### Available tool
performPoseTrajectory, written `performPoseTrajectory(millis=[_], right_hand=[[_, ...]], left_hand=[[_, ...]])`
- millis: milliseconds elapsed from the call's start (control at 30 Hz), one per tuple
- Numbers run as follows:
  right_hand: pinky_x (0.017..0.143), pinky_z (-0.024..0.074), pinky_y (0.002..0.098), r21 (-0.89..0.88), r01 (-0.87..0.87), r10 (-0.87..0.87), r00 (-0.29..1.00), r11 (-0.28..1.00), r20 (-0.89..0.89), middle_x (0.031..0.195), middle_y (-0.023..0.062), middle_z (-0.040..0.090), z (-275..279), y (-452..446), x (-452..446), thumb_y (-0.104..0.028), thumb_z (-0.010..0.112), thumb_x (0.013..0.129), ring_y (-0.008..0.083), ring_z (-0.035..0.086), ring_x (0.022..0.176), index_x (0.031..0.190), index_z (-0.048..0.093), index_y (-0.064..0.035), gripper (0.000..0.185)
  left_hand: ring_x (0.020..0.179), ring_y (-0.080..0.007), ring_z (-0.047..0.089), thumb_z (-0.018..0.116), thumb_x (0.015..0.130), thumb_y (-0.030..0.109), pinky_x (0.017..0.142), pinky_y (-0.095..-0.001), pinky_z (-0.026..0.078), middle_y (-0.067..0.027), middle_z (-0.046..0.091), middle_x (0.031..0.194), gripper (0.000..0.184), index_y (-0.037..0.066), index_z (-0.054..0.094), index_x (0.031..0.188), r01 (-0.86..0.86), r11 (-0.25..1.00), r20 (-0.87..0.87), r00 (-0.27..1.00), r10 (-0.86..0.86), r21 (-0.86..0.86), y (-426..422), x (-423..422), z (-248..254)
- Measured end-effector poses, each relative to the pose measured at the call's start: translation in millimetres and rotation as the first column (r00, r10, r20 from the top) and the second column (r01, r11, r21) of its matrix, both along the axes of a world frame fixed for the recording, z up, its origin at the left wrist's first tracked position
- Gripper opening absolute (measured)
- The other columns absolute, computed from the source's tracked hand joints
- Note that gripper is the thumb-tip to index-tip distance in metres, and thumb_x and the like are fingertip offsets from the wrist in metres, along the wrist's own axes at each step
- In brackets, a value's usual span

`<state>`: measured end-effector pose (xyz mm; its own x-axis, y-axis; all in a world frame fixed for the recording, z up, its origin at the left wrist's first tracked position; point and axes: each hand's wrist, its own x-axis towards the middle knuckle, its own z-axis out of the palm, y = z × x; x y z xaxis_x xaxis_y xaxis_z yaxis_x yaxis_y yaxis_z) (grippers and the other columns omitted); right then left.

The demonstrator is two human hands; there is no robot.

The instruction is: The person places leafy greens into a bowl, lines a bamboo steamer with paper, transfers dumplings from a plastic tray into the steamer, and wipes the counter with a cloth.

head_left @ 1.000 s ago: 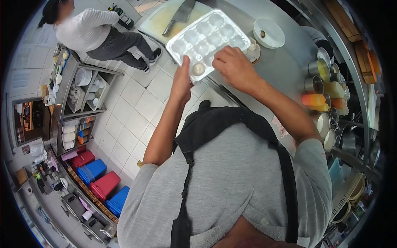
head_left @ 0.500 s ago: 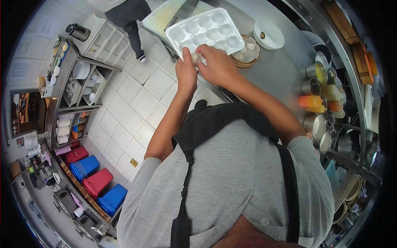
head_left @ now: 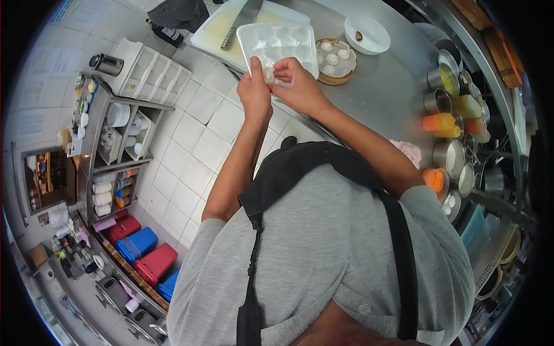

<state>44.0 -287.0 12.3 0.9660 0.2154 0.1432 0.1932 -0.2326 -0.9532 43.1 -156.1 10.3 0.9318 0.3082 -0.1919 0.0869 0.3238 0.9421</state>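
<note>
A white plastic tray with rounded hollows (head_left: 283, 36) is tilted up above the counter's edge. My left hand (head_left: 254, 92) grips its near edge, thumb on top. A small pale dumpling (head_left: 269, 76) sits at that near edge, beside my left thumb. My right hand (head_left: 301, 89) is at the same edge, its fingers curled in close to the dumpling; whatever lies between the fingertips is hidden. Just right of the tray stands a round bamboo steamer (head_left: 336, 79) with several white dumplings (head_left: 332, 59) on its lining.
A knife (head_left: 242, 23) lies on a cutting board (head_left: 210, 34) behind the tray. On the steel counter (head_left: 375, 86) are a white bowl (head_left: 378, 43) with a small brown item and, to the right, sauce bottles (head_left: 438, 122) and metal pots. Another person's dark-clothed leg (head_left: 179, 12) shows at top left.
The view has shifted, bringing the whole steamer into sight. The tray now looks more tilted. My right fingers have drawn slightly back from the dumpling, while my left hand still grips the tray.
</note>
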Motion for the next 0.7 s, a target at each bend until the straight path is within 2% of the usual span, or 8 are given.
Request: performPoseTrajectory(millis=[33, 167, 267, 333, 400, 600, 700], right_hand=[[0.097, 0.0563, 0.0417, 0.011, 0.013, -0.013, 1.000, 1.000, 0.000, 0.118, 0.0203, 0.073, 3.8, -0.4, -1.7, -0.024, 0.082, 0.087, 0.0329, 0.071, 0.115, 0.128, 0.049, -0.0029, 0.057], [0.096, 0.0559, 0.0426, -0.088, 0.003, 0.001, 0.999, 0.996, 0.036, 0.116, 0.0204, 0.073, 22.9, -2.4, -7.8, -0.022, 0.078, 0.088, 0.0335, 0.071, 0.115, 0.134, 0.054, -0.0082, 0.054], [0.094, 0.0556, 0.0436, -0.170, -0.033, 0.044, 0.997, 0.985, 0.065, 0.115, 0.0204, 0.073, 33.0, -3.9, -10.1, -0.021, 0.075, 0.087, 0.0352, 0.071, 0.111, 0.135, 0.059, -0.0112, 0.051], [0.093, 0.0554, 0.0444, -0.202, -0.055, 0.072, 0.994, 0.978, 0.080, 0.114, 0.0204, 0.073, 39.8, -5.9, -12.0, -0.020, 0.074, 0.087, 0.0363, 0.071, 0.109, 0.135, 0.062, -0.0123, 0.050], [0.097, 0.0547, 0.0427, -0.364, -0.132, 0.131, 0.991, 0.922, -0.029, 0.120, 0.0158, 0.072, 47.9, -7.5, -12.2, -0.022, 0.078, 0.088, 0.0325, 0.070, 0.113, 0.130, 0.067, -0.0114, 0.044], [0.090, 0.0533, 0.0451, -0.518, -0.160, 0.174, 0.985, 0.840, -0.023, 0.110, 0.0179, 0.071, 51.7, -8.9, -18.5, -0.022, 0.078, 0.086, 0.0367, 0.069, 0.104, 0.127, 0.066, -0.0118, 0.044], [0.090, 0.0534, 0.0456, -0.553, -0.141, 0.183, 0.983, 0.821, 0.022, 0.109, 0.0187, 0.070, 42.0, -6.5, -18.8, -0.020, 0.078, 0.085, 0.0377, 0.068, 0.105, 0.125, 0.065, -0.0115, 0.043]], left_hand=[[0.075, -0.0136, 0.061, 0.055, 0.109, 0.052, 0.062, -0.0303, 0.047, -0.0091, 0.068, 0.091, 0.060, -0.007, 0.066, 0.105, 0.013, 1.000, 0.013, 1.000, -0.013, -0.012, -0.3, 0.6, 2.9], [0.077, -0.0135, 0.063, 0.058, 0.107, 0.053, 0.064, -0.0290, 0.050, -0.0084, 0.069, 0.089, 0.058, -0.003, 0.067, 0.100, 0.020, 1.000, 0.016, 1.000, -0.020, -0.015, 0.1, 0.4, 10.9], [0.077, -0.0150, 0.065, 0.055, 0.108, 0.056, 0.063, -0.0296, 0.052, -0.0099, 0.069, 0.089, 0.062, -0.005, 0.066, 0.101, 0.019, 1.000, -0.019, 1.000, -0.019, -0.004, 0.2, -1.9, 17.7], [0.078, -0.0163, 0.066, 0.051, 0.108, 0.058, 0.064, -0.0302, 0.053, -0.0118, 0.070, 0.091, 0.067, -0.007, 0.065, 0.102, 0.044, 0.997, -0.027, 0.999, -0.046, -0.055, 0.6, -8.8, 20.4], [0.078, -0.0169, 0.067, 0.050, 0.109, 0.059, 0.065, -0.0303, 0.053, -0.0122, 0.070, 0.091, 0.068, -0.007, 0.065, 0.102, 0.056, 0.997, -0.016, 0.998, -0.057, -0.045, 2.2, -12.6, 14.7], [0.077, -0.0162, 0.066, 0.049, 0.109, 0.058, 0.064, -0.0302, 0.053, -0.0112, 0.069, 0.089, 0.066, -0.005, 0.067, 0.098, 0.079, 0.997, 0.034, 0.996, -0.078, -0.020, 2.7, -25.3, -6.6], [0.074, -0.0148, 0.064, 0.050, 0.109, 0.057, 0.062, -0.0294, 0.052, -0.0094, 0.068, 0.087, 0.065, -0.003, 0.068, 0.094, 0.064, 0.998, 0.025, 0.998, -0.064, -0.019, 0.3, -29.5, -7.9]])
